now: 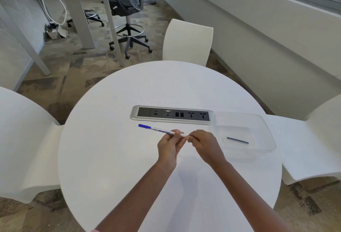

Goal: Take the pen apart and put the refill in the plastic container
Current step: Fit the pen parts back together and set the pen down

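Note:
A white pen (158, 130) with a blue cap at its left end is held level above the round white table (129, 158). My left hand (169, 146) grips the barrel near its right end. My right hand (204, 144) pinches the pen's right tip with thumb and fingers. To the right stands a clear plastic container (265, 126); a thin dark blue refill (237, 140) lies flat on its bottom.
A silver power and data socket strip (171, 114) is set into the table just behind the pen. White chairs stand at the left (24, 148), the far side (188, 42) and the right (313, 143). A black office chair and desks are further back.

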Available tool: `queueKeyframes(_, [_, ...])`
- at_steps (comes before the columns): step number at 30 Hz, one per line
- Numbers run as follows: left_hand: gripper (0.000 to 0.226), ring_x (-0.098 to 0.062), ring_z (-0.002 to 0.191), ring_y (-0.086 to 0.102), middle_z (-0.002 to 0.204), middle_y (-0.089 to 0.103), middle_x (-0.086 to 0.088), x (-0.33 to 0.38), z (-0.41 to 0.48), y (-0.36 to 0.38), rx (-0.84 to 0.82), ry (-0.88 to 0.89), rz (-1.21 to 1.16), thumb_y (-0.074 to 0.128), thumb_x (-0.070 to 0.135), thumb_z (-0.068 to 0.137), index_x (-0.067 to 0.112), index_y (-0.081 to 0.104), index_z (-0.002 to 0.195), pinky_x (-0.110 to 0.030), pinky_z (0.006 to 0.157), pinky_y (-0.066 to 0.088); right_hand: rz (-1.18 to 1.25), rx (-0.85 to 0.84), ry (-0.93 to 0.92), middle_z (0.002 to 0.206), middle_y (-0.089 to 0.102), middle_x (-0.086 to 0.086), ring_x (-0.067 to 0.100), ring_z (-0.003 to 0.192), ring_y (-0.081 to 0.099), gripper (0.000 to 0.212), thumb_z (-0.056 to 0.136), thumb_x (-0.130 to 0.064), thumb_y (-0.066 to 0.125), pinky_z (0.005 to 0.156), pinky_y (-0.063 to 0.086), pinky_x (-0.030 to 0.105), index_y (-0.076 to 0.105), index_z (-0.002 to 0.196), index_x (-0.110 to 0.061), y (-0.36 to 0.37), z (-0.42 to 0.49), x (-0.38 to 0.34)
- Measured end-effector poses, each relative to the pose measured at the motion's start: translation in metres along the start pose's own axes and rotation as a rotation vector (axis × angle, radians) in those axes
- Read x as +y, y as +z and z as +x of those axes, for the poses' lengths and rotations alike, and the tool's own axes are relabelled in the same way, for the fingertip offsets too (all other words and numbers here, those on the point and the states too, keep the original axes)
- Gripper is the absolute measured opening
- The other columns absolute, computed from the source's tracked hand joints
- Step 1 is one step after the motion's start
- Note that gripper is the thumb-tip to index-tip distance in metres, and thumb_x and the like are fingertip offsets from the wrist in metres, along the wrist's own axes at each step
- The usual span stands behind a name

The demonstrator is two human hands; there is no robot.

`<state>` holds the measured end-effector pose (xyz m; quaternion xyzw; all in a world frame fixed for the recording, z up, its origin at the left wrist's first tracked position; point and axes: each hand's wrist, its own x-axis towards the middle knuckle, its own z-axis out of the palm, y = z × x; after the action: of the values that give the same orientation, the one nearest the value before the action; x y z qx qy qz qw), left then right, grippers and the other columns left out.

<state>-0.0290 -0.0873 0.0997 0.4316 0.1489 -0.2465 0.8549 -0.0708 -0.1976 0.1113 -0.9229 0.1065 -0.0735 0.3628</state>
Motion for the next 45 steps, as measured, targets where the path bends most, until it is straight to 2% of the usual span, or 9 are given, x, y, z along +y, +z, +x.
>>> queueKeyframes(4, [0.015, -0.007, 0.056, 0.068, 0.076, 0.061, -0.010, -0.002, 0.000, 0.000, -0.019, 0.017, 0.045, 0.053, 0.000, 0.091, 0.003, 0.058, 0.078, -0.016, 0.061, 0.057, 0.231, -0.099, 0.193, 0.046, 0.043, -0.005, 0.011, 0.047, 0.038, 0.039, 0.087, -0.017, 0.055, 0.049, 0.029, 0.023, 0.053, 0.049, -0.019, -0.006, 0.006, -0.001])
queueKeyframes(11, [0.014, -0.010, 0.059, 0.066, 0.076, 0.062, -0.009, -0.004, 0.000, -0.001, -0.026, 0.019, 0.121, 0.055, 0.002, 0.091, 0.004, 0.059, 0.078, -0.016, 0.063, 0.057, 0.658, -0.298, 0.554, 0.045, 0.042, -0.004, 0.007, 0.040, 0.035, 0.036, 0.088, -0.020, 0.055, 0.045, 0.031, 0.017, 0.060, 0.054, -0.012, -0.014, 0.007, 0.001])
queueKeyframes(20, [0.009, -0.020, 0.070, 0.065, 0.078, 0.063, -0.012, 0.001, 0.002, -0.002, 0.105, -0.048, 0.024, 0.058, 0.001, 0.088, 0.001, 0.063, 0.080, -0.017, 0.059, 0.058, -0.004, 0.052, 0.005, 0.065, 0.048, -0.007, 0.014, 0.066, 0.045, 0.009, 0.089, -0.018, 0.055, 0.056, 0.035, 0.022, 0.060, 0.093, -0.011, 0.008, -0.011, 0.005])
queueKeyframes(23, [0.010, -0.015, 0.060, 0.067, 0.077, 0.063, -0.012, -0.001, 0.002, -0.002, 0.105, -0.064, 0.006, 0.058, 0.000, 0.088, 0.001, 0.062, 0.080, -0.017, 0.058, 0.058, -0.173, 0.113, -0.123, 0.080, 0.061, 0.010, 0.024, 0.076, 0.053, 0.011, 0.089, -0.013, 0.055, 0.061, 0.045, 0.033, 0.062, 0.092, -0.005, 0.008, -0.013, 0.005])
queueKeyframes(28, [0.012, -0.011, 0.055, 0.068, 0.076, 0.063, -0.011, -0.003, 0.000, -0.001, 0.090, -0.068, 0.011, 0.057, 0.001, 0.089, 0.003, 0.062, 0.078, -0.017, 0.058, 0.058, -0.275, 0.109, -0.243, 0.064, 0.058, 0.020, 0.033, 0.061, 0.056, 0.009, 0.080, -0.003, 0.063, 0.047, 0.048, 0.038, 0.065, 0.075, 0.004, 0.005, -0.011, 0.005])
queueKeyframes(33, [0.011, -0.008, 0.052, 0.068, 0.077, 0.062, -0.010, -0.004, 0.000, -0.003, 0.067, -0.040, 0.034, 0.056, 0.001, 0.089, 0.002, 0.061, 0.079, -0.016, 0.058, 0.058, -0.114, 0.014, -0.066, 0.066, 0.050, 0.008, 0.022, 0.065, 0.044, 0.017, 0.087, -0.009, 0.055, 0.058, 0.030, 0.029, 0.067, 0.079, 0.001, 0.004, -0.005, 0.009])
queueKeyframes(39, [0.013, -0.007, 0.054, 0.067, 0.075, 0.061, -0.009, -0.006, 0.002, -0.005, 0.021, -0.025, 0.083, 0.056, -0.002, 0.089, 0.002, 0.061, 0.077, -0.018, 0.064, 0.058, 0.386, -0.185, 0.315, 0.048, 0.046, 0.000, 0.010, 0.045, 0.039, 0.035, 0.086, -0.008, 0.055, 0.047, 0.032, 0.019, 0.060, 0.052, -0.014, -0.004, 0.004, 0.007])
queueKeyframes(42, [0.013, -0.009, 0.054, 0.067, 0.074, 0.061, -0.010, -0.005, 0.001, -0.005, -0.003, -0.025, 0.106, 0.056, -0.002, 0.089, 0.002, 0.061, 0.078, -0.018, 0.063, 0.058, 0.552, -0.291, 0.412, 0.047, 0.049, -0.002, 0.009, 0.041, 0.041, 0.033, 0.088, -0.012, 0.054, 0.043, 0.033, 0.015, 0.064, 0.056, -0.012, -0.011, 0.005, 0.009])
queueKeyframes(45, [0.014, -0.010, 0.053, 0.067, 0.074, 0.062, -0.010, -0.003, 0.002, -0.004, 0.026, -0.029, 0.087, 0.056, -0.002, 0.088, 0.002, 0.062, 0.077, -0.019, 0.063, 0.059, 0.546, -0.244, 0.384, 0.054, 0.054, -0.002, 0.008, 0.047, 0.047, 0.035, 0.093, -0.018, 0.047, 0.048, 0.037, 0.016, 0.066, 0.064, -0.014, -0.009, 0.000, 0.009])
